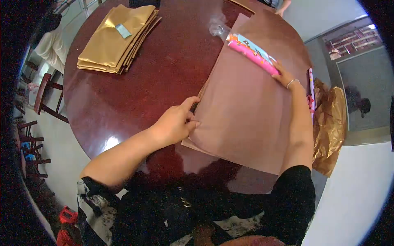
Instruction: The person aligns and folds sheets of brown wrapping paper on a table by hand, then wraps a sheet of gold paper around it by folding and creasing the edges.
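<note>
On the table (172, 61), left grip (174, 123) pinches brown paper (242, 110); right grip (284, 77) clasps pink roll (252, 56).

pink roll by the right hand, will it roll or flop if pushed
The pink roll would probably roll, given its long, rounded shape. It seems fairly stiff, as it lies straight. The clear plastic at its far end looks thin and might crumple.

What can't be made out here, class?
Head view, near end of the pink roll: covered by the right hand.
Head view, any print on the pale slip: too small.
Head view, what lies under the brown sheets: covered by them.
Head view, person at top right: mostly cut off by the edge.
</note>
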The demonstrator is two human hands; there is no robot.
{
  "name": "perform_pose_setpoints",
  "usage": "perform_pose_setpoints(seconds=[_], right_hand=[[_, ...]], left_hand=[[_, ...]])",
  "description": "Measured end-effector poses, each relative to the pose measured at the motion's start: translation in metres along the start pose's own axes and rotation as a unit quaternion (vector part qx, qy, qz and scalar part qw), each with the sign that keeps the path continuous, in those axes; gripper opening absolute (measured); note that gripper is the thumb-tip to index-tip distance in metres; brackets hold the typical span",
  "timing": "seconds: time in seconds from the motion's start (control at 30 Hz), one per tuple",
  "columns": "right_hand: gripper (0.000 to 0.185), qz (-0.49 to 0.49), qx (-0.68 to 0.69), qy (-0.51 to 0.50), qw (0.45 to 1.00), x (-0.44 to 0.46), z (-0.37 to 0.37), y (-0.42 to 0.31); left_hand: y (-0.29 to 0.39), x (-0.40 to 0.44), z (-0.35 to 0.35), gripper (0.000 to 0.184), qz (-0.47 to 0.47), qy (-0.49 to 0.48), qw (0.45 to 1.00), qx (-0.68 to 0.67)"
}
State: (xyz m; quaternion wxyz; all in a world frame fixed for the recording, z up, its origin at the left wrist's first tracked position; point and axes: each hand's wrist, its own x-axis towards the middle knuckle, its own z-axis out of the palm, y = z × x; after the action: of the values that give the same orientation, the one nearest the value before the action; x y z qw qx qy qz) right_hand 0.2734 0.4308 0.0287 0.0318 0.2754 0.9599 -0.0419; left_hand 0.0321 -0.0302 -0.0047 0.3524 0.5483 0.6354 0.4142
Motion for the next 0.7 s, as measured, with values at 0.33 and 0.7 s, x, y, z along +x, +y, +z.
perform_pose_setpoints(seconds=[0.33, 0.7], right_hand=[[0.072, 0.137, -0.18, 0.012, 0.974, 0.064, 0.02, 0.015], [0.037, 0.002, -0.059, 0.066, 0.996, 0.008, 0.028, -0.15]], left_hand=[[-0.001, -0.001, -0.002, 0.061, -0.024, -0.002, 1.0, -0.02], [-0.002, -0.001, 0.0, 0.062, -0.001, 0.014, 1.0, 0.005]])
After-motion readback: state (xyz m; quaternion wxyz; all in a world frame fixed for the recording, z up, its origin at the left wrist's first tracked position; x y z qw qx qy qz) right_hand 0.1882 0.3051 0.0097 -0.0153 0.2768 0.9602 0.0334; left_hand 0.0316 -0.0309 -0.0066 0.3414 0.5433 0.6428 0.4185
